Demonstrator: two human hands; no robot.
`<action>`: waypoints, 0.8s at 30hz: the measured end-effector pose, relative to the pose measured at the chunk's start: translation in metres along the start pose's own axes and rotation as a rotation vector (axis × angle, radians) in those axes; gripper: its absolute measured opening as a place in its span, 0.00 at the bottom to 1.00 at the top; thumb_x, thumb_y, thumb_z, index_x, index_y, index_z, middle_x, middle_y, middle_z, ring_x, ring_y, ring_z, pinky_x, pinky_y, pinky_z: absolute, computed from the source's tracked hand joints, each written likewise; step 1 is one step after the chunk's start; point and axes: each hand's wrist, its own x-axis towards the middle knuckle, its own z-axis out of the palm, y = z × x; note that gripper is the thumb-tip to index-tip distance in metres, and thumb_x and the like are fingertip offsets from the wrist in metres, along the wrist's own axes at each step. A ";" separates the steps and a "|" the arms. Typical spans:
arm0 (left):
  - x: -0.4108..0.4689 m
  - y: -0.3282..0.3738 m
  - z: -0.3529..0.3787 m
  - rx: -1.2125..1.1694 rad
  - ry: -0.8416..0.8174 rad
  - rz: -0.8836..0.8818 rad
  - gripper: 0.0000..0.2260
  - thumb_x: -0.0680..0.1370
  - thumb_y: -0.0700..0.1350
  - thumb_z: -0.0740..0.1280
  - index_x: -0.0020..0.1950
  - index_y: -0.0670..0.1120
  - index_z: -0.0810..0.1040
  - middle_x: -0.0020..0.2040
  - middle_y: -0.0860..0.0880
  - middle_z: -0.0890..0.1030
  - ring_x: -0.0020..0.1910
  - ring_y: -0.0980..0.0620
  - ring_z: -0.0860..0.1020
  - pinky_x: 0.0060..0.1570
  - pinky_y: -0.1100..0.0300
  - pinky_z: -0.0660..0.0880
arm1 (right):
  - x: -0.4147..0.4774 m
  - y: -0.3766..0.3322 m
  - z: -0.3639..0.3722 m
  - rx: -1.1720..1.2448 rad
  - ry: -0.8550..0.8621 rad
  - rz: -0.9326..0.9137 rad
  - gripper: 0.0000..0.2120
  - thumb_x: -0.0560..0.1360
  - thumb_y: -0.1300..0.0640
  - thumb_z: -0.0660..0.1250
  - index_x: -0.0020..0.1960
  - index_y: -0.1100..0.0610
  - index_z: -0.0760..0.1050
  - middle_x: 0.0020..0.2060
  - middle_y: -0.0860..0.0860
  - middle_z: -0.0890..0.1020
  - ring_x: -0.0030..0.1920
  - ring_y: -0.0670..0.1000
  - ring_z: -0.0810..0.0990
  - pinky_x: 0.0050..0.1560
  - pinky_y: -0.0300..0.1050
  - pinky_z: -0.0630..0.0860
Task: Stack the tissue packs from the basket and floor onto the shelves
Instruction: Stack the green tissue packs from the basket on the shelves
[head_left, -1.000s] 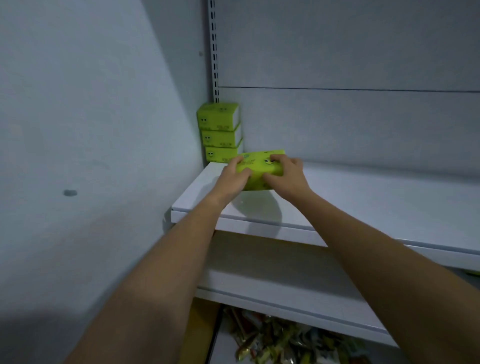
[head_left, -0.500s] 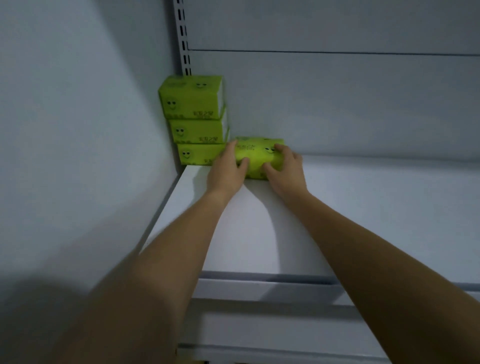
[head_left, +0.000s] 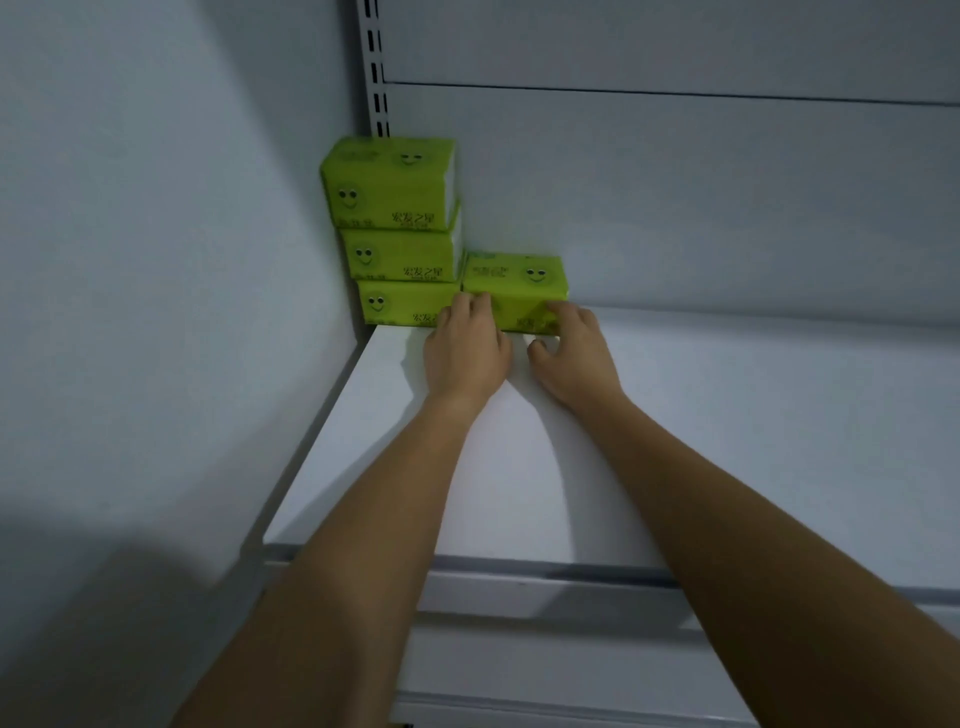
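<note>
Side wall: plain grey, closing the bay on the left.
Back panel: grey sheet behind the shelf, with a slotted upright in the corner.
Shelf: white and level; most of its surface is bare to the right of the packs.
Lower shelf: its edge shows below the front lip; what it carries is out of view.
Stack of three packs: green tissue packs piled in the back left corner, against the wall and the back panel.
Fourth pack: lies flat on the shelf, touching the right side of the bottom pack, at or near the back panel.
Left grip: released, palm down on the shelf, fingers pressing the pack's front left edge.
Right grip: also released, bent fingertips touching the pack's front right corner, thumb apart on the shelf.
Done: four packs are shelved, and the fourth looks seated, beginning a second column.
Left: basket and floor are not in view, so the number remaining cannot be told; the wide bare shelf suggests the job is at an early stage.
</note>
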 end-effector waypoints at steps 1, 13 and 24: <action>0.000 0.000 0.001 0.017 -0.024 0.006 0.19 0.78 0.45 0.59 0.69 0.42 0.66 0.65 0.43 0.69 0.64 0.44 0.68 0.55 0.51 0.68 | 0.000 0.000 0.000 -0.063 -0.044 -0.016 0.22 0.75 0.58 0.61 0.68 0.58 0.66 0.70 0.57 0.63 0.64 0.58 0.71 0.61 0.46 0.66; -0.054 -0.004 -0.045 0.078 -0.155 0.057 0.21 0.81 0.45 0.55 0.73 0.42 0.61 0.72 0.42 0.66 0.70 0.44 0.64 0.66 0.51 0.62 | -0.084 -0.009 -0.035 -0.318 -0.153 -0.330 0.21 0.79 0.53 0.56 0.72 0.54 0.64 0.75 0.54 0.56 0.73 0.52 0.59 0.72 0.48 0.51; -0.303 0.044 -0.060 -0.101 -0.141 0.104 0.21 0.81 0.46 0.55 0.75 0.45 0.60 0.76 0.48 0.60 0.75 0.49 0.55 0.73 0.53 0.48 | -0.309 0.038 -0.093 -0.193 -0.202 -0.427 0.24 0.77 0.50 0.56 0.69 0.61 0.68 0.70 0.58 0.68 0.69 0.58 0.68 0.69 0.52 0.60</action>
